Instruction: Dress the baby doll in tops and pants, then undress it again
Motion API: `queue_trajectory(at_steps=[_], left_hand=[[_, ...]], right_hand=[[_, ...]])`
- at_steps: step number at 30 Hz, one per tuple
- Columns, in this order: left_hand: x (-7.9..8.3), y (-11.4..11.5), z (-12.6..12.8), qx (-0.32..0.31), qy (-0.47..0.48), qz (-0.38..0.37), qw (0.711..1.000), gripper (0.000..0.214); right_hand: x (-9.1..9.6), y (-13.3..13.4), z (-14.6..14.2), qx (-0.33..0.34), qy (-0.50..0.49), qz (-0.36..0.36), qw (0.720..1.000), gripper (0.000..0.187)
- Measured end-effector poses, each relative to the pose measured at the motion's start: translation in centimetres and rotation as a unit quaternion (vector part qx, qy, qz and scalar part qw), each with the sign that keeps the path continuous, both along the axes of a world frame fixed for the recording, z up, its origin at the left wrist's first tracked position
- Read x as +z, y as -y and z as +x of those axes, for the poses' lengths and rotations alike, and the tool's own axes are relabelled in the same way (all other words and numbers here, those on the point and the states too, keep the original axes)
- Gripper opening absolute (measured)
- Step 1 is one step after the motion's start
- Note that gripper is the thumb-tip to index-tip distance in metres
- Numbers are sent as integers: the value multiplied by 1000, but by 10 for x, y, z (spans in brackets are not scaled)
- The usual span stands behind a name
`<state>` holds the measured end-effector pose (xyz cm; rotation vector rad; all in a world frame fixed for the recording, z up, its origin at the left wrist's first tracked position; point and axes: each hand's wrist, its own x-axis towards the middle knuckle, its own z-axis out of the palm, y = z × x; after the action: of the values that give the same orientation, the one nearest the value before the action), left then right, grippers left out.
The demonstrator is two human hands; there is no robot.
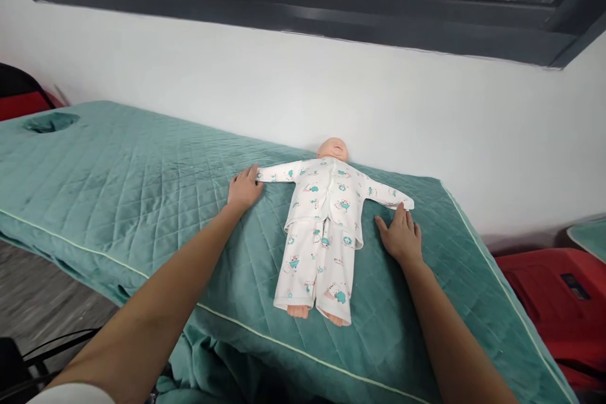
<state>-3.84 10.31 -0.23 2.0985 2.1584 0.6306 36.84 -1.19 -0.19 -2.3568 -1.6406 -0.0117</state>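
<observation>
Against the white wall [426, 126], under 1 dark-framed window [331, 6], stands 1 long bed [118, 189] w/ a teal quilted cover; 1 oval face hole [50, 122] sits at its far-left end. 2 red bulky items, one at right [544, 290] and one at far left [23, 104], are both cut off by the frame, so what they are isn't clear.

Near the bed's right end, close to the wall, lies 1 baby doll [322, 202] on its back, head toward the wall, arms spread, in white printed top + trousers.

2 hands:
- The left hand [243, 189] rests palm-down on the cover, fingertips at the sleeve cuff on that side; pinching or just touching, can't tell.
- The right hand [401, 237] lies flat and released, fingers spread, tips touching the other cuff.

2 bare feet [298, 311] peek from the trouser hems. The doll's own hands are hidden in the sleeves.
</observation>
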Motion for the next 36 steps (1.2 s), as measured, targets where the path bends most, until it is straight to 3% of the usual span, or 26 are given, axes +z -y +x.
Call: queue_trajectory(at_steps=[7,11,18,26,33,36], left_hand=[[2,-1,-1,-39,-4,15,999,52],[4,4,-3,-27,2,15,1000,48],[4,12,-1,26,5,22,999,46],[5,25,0,32,9,19,999,46],[-3,50,7,65,15,15,998,49],[-8,72,15,32,12,24,999,49]], right_hand=[[7,5,2,-41,-42,61,996,71],[6,5,7,-66,-55,105,991,72],[2,4,5,-22,-3,12,1000,64],[7,10,-1,-34,3,-2,999,65],[6,34,-16,-24,21,-16,999,67],[3,52,-27,0,21,-12,1000,66]])
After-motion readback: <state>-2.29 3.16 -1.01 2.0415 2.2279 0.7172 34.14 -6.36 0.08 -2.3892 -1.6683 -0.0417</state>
